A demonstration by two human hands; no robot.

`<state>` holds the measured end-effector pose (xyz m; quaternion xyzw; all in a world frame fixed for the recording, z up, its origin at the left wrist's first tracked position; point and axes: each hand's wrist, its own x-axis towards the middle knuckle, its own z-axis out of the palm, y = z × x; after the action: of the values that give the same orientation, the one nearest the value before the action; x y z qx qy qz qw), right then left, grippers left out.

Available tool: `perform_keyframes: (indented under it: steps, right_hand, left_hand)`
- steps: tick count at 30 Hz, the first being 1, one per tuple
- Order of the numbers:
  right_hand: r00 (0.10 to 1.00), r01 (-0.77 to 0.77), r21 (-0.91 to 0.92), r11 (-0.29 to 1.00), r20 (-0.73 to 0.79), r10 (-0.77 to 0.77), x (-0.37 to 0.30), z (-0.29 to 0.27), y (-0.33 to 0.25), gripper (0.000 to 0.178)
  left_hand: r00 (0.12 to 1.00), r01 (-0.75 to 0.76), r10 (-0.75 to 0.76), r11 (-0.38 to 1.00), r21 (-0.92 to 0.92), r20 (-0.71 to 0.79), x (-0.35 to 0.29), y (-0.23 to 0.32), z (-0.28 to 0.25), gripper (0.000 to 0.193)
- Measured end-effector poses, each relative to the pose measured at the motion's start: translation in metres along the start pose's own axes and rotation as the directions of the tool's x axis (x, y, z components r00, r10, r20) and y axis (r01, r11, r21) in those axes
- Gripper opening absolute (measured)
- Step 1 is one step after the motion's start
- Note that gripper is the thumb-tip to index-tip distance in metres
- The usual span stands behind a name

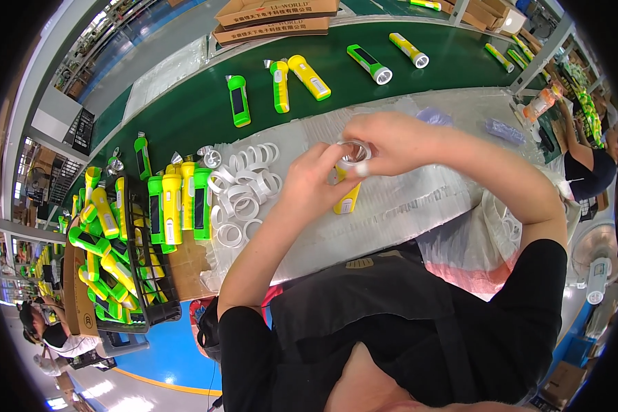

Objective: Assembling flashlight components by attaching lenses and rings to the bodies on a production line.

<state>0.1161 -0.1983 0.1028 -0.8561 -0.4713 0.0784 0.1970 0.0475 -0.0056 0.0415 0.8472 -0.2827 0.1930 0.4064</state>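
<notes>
Your fingers [361, 167] of both hands close around the head of a yellow torch [348, 198], held just above the plastic sheet [405, 199] near the middle of the bench: your left hand [314, 184] wraps the body from the left, and your right hand [384, 141] pinches the white ring [355, 151] and shiny reflector at the top. The ring looks only partly seated, so I judge that a skewed push could cross it or pop it off toward the loose rings [244, 196] piled at the sheet's left edge. The sheet looks slippery and creased; set the torch down carelessly and it may roll toward the green belt [185, 110]. The upright torches [178, 199] by the bench's left edge stand near your left elbow and could tip.
</notes>
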Motion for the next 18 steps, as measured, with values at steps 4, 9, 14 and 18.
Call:
perform_keyframes:
  steps: [4, 9, 14, 18]
  right_hand:
    - [0.896, -0.388, -0.176, 0.905, 0.155, 0.415, 0.01, -0.02, -0.031, 0.048]
    - [0.985, 0.084, 0.14, 0.987, -0.162, -0.061, -0.011, 0.007, -0.01, 0.043]
    - [0.955, 0.19, 0.334, 0.923, -0.281, -0.095, -0.041, -0.009, -0.026, 0.055]
    - [0.837, 0.406, 0.013, 0.914, -0.408, -0.366, -0.038, -0.014, -0.018, 0.041]
  left_hand:
    - [0.998, 0.064, -0.065, 0.998, 0.024, 0.024, -0.001, -0.002, -0.005, 0.041]
    - [0.996, -0.038, 0.029, 0.993, -0.112, -0.079, -0.011, -0.012, 0.003, 0.063]
    - [0.931, 0.273, -0.077, 0.796, -0.541, 0.357, -0.019, -0.004, -0.012, 0.111]
    - [0.705, 0.517, -0.031, 0.706, -0.484, 0.709, 0.001, 0.008, -0.017, 0.079]
